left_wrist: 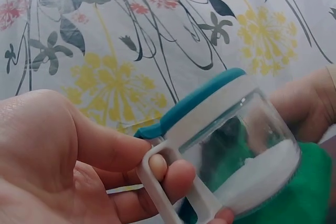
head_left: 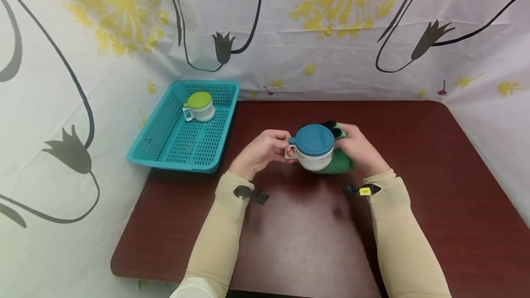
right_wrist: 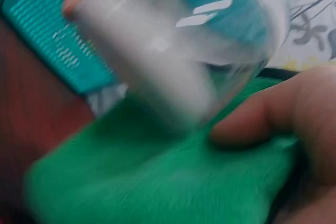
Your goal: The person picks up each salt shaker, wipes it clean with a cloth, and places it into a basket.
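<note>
A clear seasoning jar (head_left: 314,162) with a blue lid (head_left: 314,140) and white handle is held up over the table. My left hand (head_left: 267,151) grips it by the handle (left_wrist: 157,182), fingers through the loop. White powder (left_wrist: 257,174) lies slanted inside the tilted jar, as the left wrist view shows. In my right hand (head_left: 361,151) is a green cloth (head_left: 340,162) with a dark edge, held against the jar's right side and underside. The thumb (right_wrist: 247,121) presses on the cloth beside the glass in the right wrist view, which is blurred.
At the back left of the dark red table (head_left: 422,187) sits a teal plastic basket (head_left: 182,167), partly past the table's left edge. Inside it stands a similar jar (head_left: 204,113) with a green lid. A patterned curtain (head_left: 273,22) hangs behind the table.
</note>
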`<state>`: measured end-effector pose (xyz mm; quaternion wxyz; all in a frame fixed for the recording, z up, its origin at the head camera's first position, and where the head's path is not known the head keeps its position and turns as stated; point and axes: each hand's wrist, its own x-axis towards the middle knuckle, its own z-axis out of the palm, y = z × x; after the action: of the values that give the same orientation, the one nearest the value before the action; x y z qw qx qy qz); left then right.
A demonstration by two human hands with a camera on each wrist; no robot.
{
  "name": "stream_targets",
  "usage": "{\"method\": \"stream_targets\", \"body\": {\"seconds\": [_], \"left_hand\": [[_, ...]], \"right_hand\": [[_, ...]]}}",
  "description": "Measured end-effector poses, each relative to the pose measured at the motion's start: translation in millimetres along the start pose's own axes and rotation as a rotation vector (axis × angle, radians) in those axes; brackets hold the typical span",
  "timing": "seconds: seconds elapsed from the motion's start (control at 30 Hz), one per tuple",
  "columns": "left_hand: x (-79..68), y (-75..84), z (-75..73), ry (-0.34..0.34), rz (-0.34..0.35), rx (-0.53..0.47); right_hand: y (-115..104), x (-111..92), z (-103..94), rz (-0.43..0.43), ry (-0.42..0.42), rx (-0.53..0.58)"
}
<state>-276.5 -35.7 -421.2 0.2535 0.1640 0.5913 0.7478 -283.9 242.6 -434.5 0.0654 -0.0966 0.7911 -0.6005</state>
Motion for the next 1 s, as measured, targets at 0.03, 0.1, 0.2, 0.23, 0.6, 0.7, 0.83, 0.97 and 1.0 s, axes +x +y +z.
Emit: {"method": "stream_targets", "body": {"seconds": [0.03,0.1,0.2,0.23,0.6,0.7,0.83,0.97,1.0], "left_hand": [[-0.2,-0.6,-0.9,-0.004,0.006,-0.013],[-0.3,-2.2,-2.0,-0.015,0.017,-0.03],[0.3,-2.9,-2.5,-0.034,0.02,-0.054],[0.7,-2.9,-2.6,-0.038,0.02,-0.06],[5.2,-7.0,0.0,-0.132,-0.018,-0.004],[5.6,-9.3,3.2,-0.168,-0.034,-0.003],[6.5,-12.7,8.5,-0.236,-0.057,0.022],[7.9,-15.1,13.6,-0.277,-0.086,0.073],[8.0,-15.2,14.3,-0.277,-0.092,0.081]], "right_hand": [[3,1,0.8,0.037,-0.016,-0.017],[7,1,1.8,0.079,-0.031,-0.029],[7,-1,0.7,0.087,-0.021,0.004],[7,-1,0.1,0.084,-0.022,0.006],[-2,-3,-11.5,0.004,-0.038,0.117],[-7,-5,-15.4,-0.095,-0.039,0.233],[-12,-7,-17.5,-0.232,-0.095,0.358],[-13,-8,-16.6,-0.287,-0.188,0.375],[-12,-8,-16.3,-0.287,-0.209,0.372]]}}
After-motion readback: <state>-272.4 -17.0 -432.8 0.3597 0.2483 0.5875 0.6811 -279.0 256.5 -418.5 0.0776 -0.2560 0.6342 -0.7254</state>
